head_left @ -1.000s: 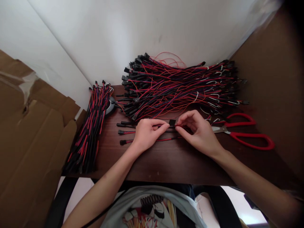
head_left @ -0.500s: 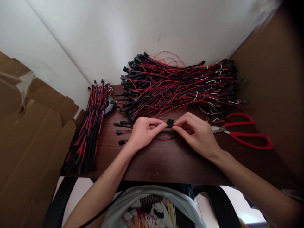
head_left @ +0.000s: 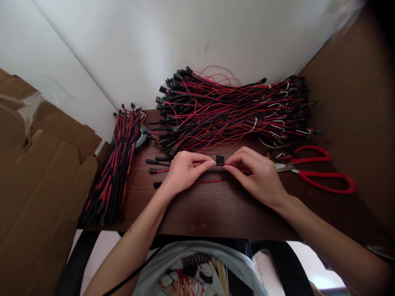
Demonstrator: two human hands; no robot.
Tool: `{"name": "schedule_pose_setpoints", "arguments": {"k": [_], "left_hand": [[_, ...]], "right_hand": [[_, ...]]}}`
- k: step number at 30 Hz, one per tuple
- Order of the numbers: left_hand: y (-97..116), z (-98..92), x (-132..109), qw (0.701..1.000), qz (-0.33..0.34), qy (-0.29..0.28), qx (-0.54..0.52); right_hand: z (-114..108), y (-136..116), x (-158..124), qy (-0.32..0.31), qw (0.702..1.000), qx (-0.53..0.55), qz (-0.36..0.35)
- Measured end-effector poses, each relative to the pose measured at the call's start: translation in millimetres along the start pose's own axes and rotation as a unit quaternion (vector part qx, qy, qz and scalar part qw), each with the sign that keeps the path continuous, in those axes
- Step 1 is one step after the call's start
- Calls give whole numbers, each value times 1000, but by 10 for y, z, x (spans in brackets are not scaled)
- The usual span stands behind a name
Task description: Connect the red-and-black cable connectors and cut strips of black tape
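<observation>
Black tab (head_left: 219,160) in the middle!

Left hand (head_left: 189,170) and right hand (head_left: 255,174) both pinch narrowly on one cable (head_left: 219,165), its long axis running left to right. The tab sits squarely between the grips, close to both, neither hand clearly nearer. Behind, a wire pile (head_left: 228,107) sprawls.

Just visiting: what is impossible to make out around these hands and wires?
All in the head view:
Loose cables: partly covered by the left hand.
Scissors: blade tips hidden behind the right hand.
Grey ring: left side covered by the smaller wire bundle.
Cardboard: cut off by the left picture edge.
Black patch: too small to tell how it attaches.
</observation>
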State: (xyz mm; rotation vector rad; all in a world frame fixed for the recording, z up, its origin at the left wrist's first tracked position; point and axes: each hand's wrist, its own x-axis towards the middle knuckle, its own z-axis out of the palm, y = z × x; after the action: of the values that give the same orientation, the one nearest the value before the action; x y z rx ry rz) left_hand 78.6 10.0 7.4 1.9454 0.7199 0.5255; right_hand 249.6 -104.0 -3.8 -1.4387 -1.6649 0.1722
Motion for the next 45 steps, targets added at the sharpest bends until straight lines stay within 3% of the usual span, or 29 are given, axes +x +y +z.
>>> {"name": "schedule_pose_setpoints", "arguments": {"k": [9, 25, 31, 38, 45], "left_hand": [[-10, 0, -5, 1000, 0, 1, -13], [39, -11, -33, 996, 30, 44, -67], [39, -13, -39, 998, 41, 38, -42], [43, -16, -56, 997, 69, 24, 25], [68, -12, -57, 996, 75, 18, 43]], "right_hand": [[7, -12, 15, -2, 999, -30, -37], [-103, 16, 53, 23, 999, 27, 23], [-113, 40, 41, 38, 999, 12, 36], [-146, 18, 57, 21, 991, 94, 89], [-97, 27, 45, 41, 992, 65, 98]]}}
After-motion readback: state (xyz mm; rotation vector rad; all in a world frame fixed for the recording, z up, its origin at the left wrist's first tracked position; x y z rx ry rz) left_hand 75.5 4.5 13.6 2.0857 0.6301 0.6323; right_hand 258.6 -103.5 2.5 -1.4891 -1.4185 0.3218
